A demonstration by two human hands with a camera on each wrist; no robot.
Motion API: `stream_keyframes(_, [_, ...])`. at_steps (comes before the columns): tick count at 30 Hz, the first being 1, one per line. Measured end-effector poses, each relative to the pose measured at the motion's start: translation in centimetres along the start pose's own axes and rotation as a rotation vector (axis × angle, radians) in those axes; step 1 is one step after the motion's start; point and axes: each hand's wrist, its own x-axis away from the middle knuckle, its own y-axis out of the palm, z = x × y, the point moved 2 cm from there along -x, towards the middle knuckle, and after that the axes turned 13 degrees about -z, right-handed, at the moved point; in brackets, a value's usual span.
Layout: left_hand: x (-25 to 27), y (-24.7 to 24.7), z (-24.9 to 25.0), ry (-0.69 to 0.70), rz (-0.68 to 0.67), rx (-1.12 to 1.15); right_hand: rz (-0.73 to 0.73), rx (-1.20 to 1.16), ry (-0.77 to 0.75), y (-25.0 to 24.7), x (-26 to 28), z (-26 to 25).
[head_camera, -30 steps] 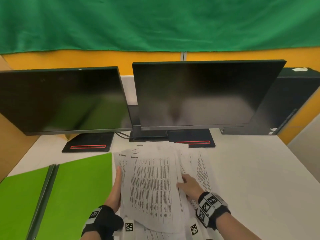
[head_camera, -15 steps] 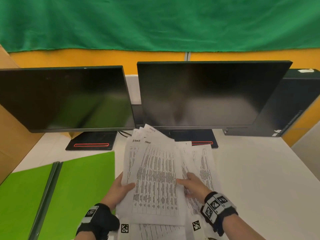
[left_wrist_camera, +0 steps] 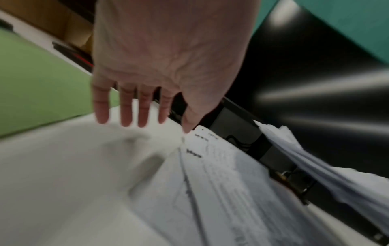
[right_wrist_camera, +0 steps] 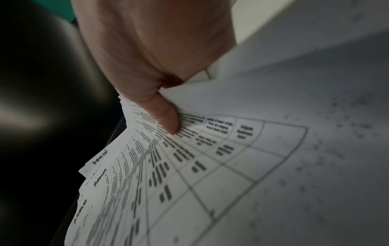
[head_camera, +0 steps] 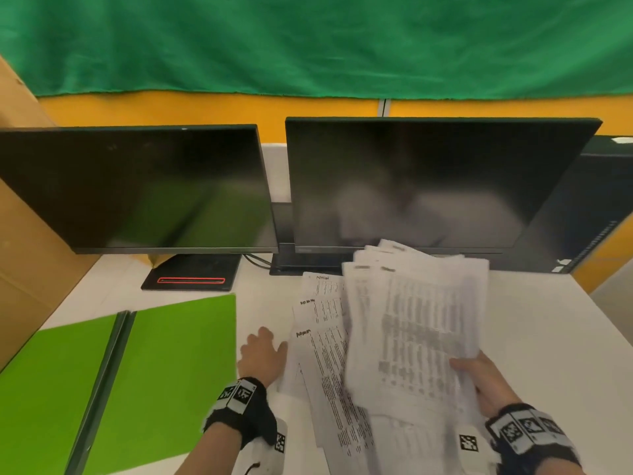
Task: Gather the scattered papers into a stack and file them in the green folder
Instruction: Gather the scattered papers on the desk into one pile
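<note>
My right hand (head_camera: 474, 375) grips a bundle of printed papers (head_camera: 414, 323) by its lower right edge and holds it lifted above the white desk (head_camera: 534, 337); in the right wrist view the thumb (right_wrist_camera: 166, 116) presses on the top sheet of the bundle of papers (right_wrist_camera: 210, 166). Several more sheets (head_camera: 322, 344) lie fanned on the desk under and left of the bundle. My left hand (head_camera: 260, 354) hovers flat, fingers (left_wrist_camera: 126, 108) straight and spread, between these sheets (left_wrist_camera: 221, 183) and the open green folder (head_camera: 120, 378) lying at the left.
Two dark monitors (head_camera: 144, 190) (head_camera: 421, 180) on black stands line the back of the desk. A black computer case (head_camera: 596, 207) stands at the back right. A cardboard panel (head_camera: 24, 269) closes the left side. Bare desk lies to the right of the papers.
My right hand has taken the top bundle of sheets and lifted it to the right. My left hand has let go of the papers and now hovers open beside the sheets left on the desk.
</note>
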Motion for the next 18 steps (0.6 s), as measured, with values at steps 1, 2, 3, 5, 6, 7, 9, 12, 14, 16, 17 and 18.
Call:
stream_keyframes(1, [-0.6,0.2,-0.8,-0.087,0.006,-0.086,0.059,-0.025,0.009,-1.6,0.0,0.4])
stream_keyframes(2, [-0.9,0.4,-1.2,-0.148,-0.016,-0.129,0.115,-0.045,0.03,-2.9,0.1,1.0])
stream_keyframes(3, [-0.9,0.7,-1.1,-0.187,-0.046,-0.127,0.154,-0.06,0.056,-3.7,0.3,1.3])
stream_keyframes(5, [-1.0,1.0,-0.3,-0.207,-0.083,-0.012,0.225,-0.055,0.121,-4.4,0.6,1.8])
stream_keyframes(6, [-1.5,1.3,0.2,-0.196,-0.118,0.094,0.247,-0.086,0.141,-4.6,0.6,2.1])
stream_keyframes(7, [-1.9,1.6,0.9,-0.202,-0.17,0.218,0.237,-0.122,0.133,-4.4,0.6,2.2])
stream_keyframes(9, [-3.1,2.4,2.0,-0.203,-0.237,0.45,0.239,-0.168,0.129,-4.7,-0.2,3.2])
stream_keyframes(12, [-3.2,3.6,3.7,-0.159,-0.322,0.685,0.171,-0.185,0.162,-6.3,-3.3,6.1])
stream_keyframes(14, [-2.4,4.1,4.9,-0.132,-0.38,0.693,0.137,-0.196,0.197,-3.8,-1.8,5.3])
stream_keyframes(16, [-1.6,4.5,5.9,-0.115,-0.39,0.597,0.074,-0.177,0.213,-0.5,0.4,3.4])
stream_keyframes(17, [-1.3,4.8,6.2,-0.125,-0.387,0.451,0.043,-0.189,0.21,0.1,0.3,3.4])
stream_keyframes(18, [-1.2,4.9,6.2,-0.152,-0.37,0.239,0.052,-0.173,0.209,0.6,0.3,3.4])
